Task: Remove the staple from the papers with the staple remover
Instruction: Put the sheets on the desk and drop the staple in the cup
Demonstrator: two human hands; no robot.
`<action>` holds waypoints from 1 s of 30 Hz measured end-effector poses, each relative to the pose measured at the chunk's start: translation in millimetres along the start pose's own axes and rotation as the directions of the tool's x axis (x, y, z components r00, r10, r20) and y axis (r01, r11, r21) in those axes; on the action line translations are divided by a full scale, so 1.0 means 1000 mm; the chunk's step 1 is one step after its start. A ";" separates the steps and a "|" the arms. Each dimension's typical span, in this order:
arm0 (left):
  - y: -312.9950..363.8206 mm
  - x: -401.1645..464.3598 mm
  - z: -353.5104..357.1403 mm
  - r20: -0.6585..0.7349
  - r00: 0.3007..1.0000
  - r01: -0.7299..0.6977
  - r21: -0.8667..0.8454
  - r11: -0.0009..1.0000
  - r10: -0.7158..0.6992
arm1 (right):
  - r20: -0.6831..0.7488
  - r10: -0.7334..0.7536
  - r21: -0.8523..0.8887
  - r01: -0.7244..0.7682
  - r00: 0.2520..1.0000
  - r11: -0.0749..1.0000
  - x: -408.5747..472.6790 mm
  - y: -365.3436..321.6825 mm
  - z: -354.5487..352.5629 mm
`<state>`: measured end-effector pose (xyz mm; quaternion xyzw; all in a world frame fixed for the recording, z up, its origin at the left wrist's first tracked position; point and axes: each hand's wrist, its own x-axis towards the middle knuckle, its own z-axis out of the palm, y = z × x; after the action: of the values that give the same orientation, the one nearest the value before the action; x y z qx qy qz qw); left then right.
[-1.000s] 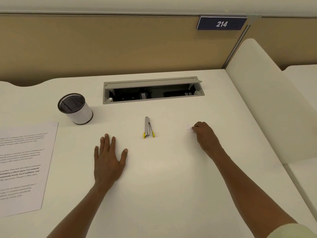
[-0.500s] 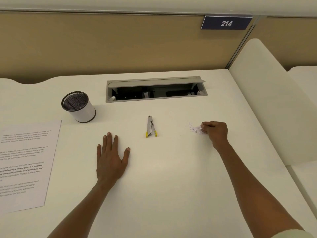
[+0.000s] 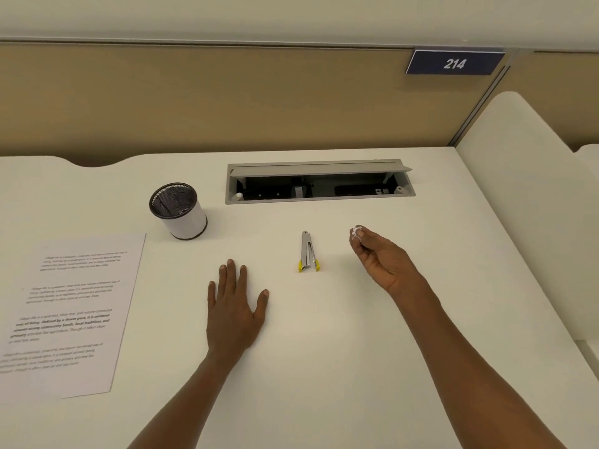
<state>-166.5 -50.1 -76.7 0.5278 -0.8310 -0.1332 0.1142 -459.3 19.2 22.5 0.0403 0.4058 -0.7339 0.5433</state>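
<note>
The printed papers [image 3: 71,315] lie flat at the left of the white desk [image 3: 324,351]. A metal staple remover [image 3: 308,252] with yellow tips rests near the desk's middle. My left hand [image 3: 235,309] lies flat on the desk, fingers spread, left of and nearer me than the remover. My right hand [image 3: 377,257] is raised to the right of the remover, palm turned up, and its fingertips pinch small white bits [image 3: 356,231], too small to identify.
A mesh pen cup [image 3: 178,210] with a white sleeve stands behind the papers. An open cable tray [image 3: 319,183] is set into the desk's far side. A tan partition rises behind, and a white divider [image 3: 525,196] bounds the right.
My right hand gathered the small white bits off the desk, lifted them and turned palm up. My left hand stayed flat.
</note>
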 end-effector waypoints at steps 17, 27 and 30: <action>0.002 -0.001 0.000 -0.010 1.000 0.016 0.001 1.000 -0.016 | 0.262 0.291 -0.262 -0.223 0.920 0.939 0.037 0.105 0.208; 0.004 0.000 -0.001 -0.008 1.000 0.017 -0.023 1.000 -0.017 | 0.314 0.033 -0.878 0.277 0.949 0.390 0.084 0.156 0.278; 0.004 0.000 -0.001 -0.009 1.000 0.015 -0.024 1.000 -0.015 | 0.411 0.033 -0.911 0.408 0.911 0.065 0.088 0.160 0.289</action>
<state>-169.7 -48.9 -74.0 0.5333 -0.8248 -0.1414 0.1232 -251.4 -245.8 83.4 -0.5100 0.6967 -0.3278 0.3834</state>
